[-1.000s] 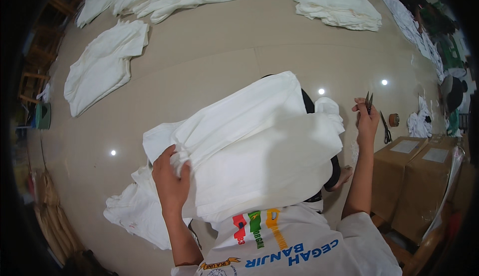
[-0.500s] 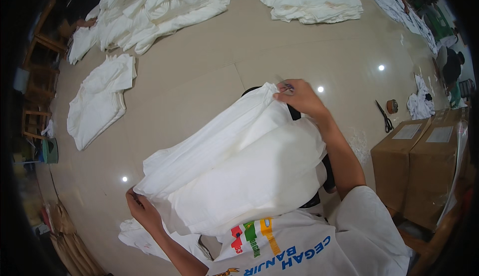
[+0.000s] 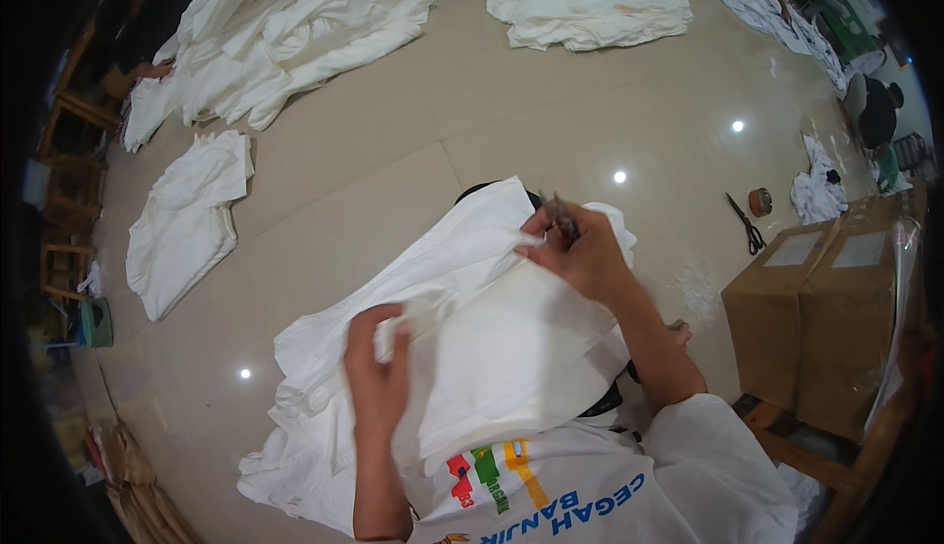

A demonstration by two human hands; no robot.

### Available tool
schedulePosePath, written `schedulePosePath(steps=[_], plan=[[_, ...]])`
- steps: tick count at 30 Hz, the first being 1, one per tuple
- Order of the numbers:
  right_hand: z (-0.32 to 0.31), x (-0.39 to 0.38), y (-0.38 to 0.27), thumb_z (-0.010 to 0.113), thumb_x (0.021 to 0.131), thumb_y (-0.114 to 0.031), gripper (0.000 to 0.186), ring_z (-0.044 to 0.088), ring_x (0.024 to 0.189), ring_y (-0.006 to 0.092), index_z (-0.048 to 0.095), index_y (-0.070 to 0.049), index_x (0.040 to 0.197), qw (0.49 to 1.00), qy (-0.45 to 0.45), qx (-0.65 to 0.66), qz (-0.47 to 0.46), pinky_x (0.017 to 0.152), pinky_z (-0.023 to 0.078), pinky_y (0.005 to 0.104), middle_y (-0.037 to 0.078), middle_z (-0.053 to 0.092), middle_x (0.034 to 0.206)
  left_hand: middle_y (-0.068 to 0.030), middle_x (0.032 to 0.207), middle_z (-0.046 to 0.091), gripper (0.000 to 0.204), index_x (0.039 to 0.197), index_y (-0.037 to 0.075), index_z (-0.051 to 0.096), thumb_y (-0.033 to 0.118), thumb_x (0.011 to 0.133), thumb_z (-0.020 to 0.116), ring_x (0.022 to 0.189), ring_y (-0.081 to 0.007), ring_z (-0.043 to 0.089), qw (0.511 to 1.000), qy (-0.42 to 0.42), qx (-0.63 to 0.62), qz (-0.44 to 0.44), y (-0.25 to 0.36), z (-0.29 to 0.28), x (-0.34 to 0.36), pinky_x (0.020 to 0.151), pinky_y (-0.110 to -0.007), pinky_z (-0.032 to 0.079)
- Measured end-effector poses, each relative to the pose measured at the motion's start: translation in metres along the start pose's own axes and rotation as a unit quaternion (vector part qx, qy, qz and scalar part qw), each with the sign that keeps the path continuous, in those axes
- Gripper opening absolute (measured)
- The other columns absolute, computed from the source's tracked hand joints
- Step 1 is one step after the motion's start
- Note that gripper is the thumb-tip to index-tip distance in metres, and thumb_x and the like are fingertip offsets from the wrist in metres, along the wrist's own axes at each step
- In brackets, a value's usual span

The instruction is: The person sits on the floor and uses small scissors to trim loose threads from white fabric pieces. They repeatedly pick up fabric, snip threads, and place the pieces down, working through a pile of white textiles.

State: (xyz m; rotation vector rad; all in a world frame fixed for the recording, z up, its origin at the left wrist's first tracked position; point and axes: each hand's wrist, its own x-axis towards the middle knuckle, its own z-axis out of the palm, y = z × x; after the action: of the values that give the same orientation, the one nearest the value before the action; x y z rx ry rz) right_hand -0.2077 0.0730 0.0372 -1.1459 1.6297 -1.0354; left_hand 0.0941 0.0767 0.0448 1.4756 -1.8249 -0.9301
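Observation:
A white garment (image 3: 511, 347) lies spread over my lap, its far edge reaching to a dark rounded thing that shows only in part. My left hand (image 3: 379, 367) is over its left half, slightly blurred, with fingers closed on a raised fold of the cloth. My right hand (image 3: 588, 257) holds small thread snips (image 3: 560, 221), their pointed blades sticking up past the fingers. The thumb and a fingertip of that hand also pinch the cloth near its upper right part. More white cloth (image 3: 295, 460) lies bunched at the lower left.
A big white cloth heap (image 3: 305, 42) lies far left, a folded stack (image 3: 192, 224) nearer, another stack (image 3: 590, 8) at the back. On the right are black scissors (image 3: 745, 224), a tape roll (image 3: 760, 202) and cardboard boxes (image 3: 787, 318). Other people work at both far sides.
My left hand has moved from the garment's lower left corner up and right onto its middle. My right hand has come slightly down from the top corner, and the snips show more clearly.

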Motion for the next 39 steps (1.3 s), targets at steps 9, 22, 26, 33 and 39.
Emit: schedulePosePath(steps=[9, 22, 26, 33, 39], plan=[[0.004, -0.036, 0.015, 0.087, 0.082, -0.009, 0.031, 0.043, 0.065, 0.0022, 0.066, -0.006, 0.105, 0.999, 0.008, -0.026, -0.036, 0.06, 0.038, 0.0203, -0.004, 0.062, 0.082, -0.012, 0.112, 0.067, 0.031, 0.111, -0.001, 0.066, 0.017, 0.092, 0.081, 0.108, -0.0272, 0.061, 0.989, -0.072, -0.094, 0.094, 0.049, 0.105, 0.024, 0.095, -0.037, 0.048], [-0.002, -0.048, 0.02, 0.089, 0.08, -0.008, 0.034, 0.046, 0.063, 0.0042, 0.072, -0.005, 0.109, 0.995, 0.021, -0.032, -0.095, 0.057, 0.039, 0.0228, -0.003, 0.07, 0.094, 0.0017, 0.093, 0.067, 0.011, 0.103, 0.003, 0.067, 0.014, 0.103, 0.068, 0.085, -0.0044, 0.057, 0.901, -0.118, -0.386, -0.156, 0.041, 0.118, 0.019, 0.079, -0.023, 0.046], [0.002, -0.051, 0.029, 0.089, 0.079, -0.002, 0.031, 0.04, 0.06, 0.0024, 0.075, -0.006, 0.107, 0.987, 0.052, -0.018, -0.152, 0.053, 0.033, 0.0217, -0.003, 0.068, 0.092, 0.0056, 0.085, 0.062, 0.013, 0.105, 0.002, 0.068, 0.016, 0.105, 0.067, 0.078, -0.0023, 0.049, 0.891, -0.145, -0.388, -0.184, 0.04, 0.115, 0.016, 0.071, -0.021, 0.041], [0.007, -0.053, 0.023, 0.089, 0.078, -0.002, 0.032, 0.046, 0.061, 0.0065, 0.076, -0.007, 0.107, 0.972, 0.084, -0.055, -0.214, 0.054, 0.038, 0.0225, 0.002, 0.07, 0.095, 0.0052, 0.088, 0.065, 0.021, 0.109, 0.001, 0.07, 0.021, 0.107, 0.064, 0.08, -0.0023, 0.051, 0.883, -0.183, -0.376, -0.212, 0.047, 0.111, 0.021, 0.072, -0.02, 0.042], [0.013, -0.062, 0.025, 0.088, 0.079, -0.001, 0.029, 0.065, 0.072, 0.0118, 0.075, -0.006, 0.105, 0.969, 0.097, -0.088, -0.211, 0.06, 0.05, 0.0246, 0.006, 0.07, 0.095, 0.0026, 0.095, 0.071, 0.019, 0.111, 0.002, 0.072, 0.019, 0.106, 0.065, 0.083, -0.0032, 0.058, 0.884, -0.156, -0.392, -0.199, 0.039, 0.114, 0.015, 0.075, -0.021, 0.046]])
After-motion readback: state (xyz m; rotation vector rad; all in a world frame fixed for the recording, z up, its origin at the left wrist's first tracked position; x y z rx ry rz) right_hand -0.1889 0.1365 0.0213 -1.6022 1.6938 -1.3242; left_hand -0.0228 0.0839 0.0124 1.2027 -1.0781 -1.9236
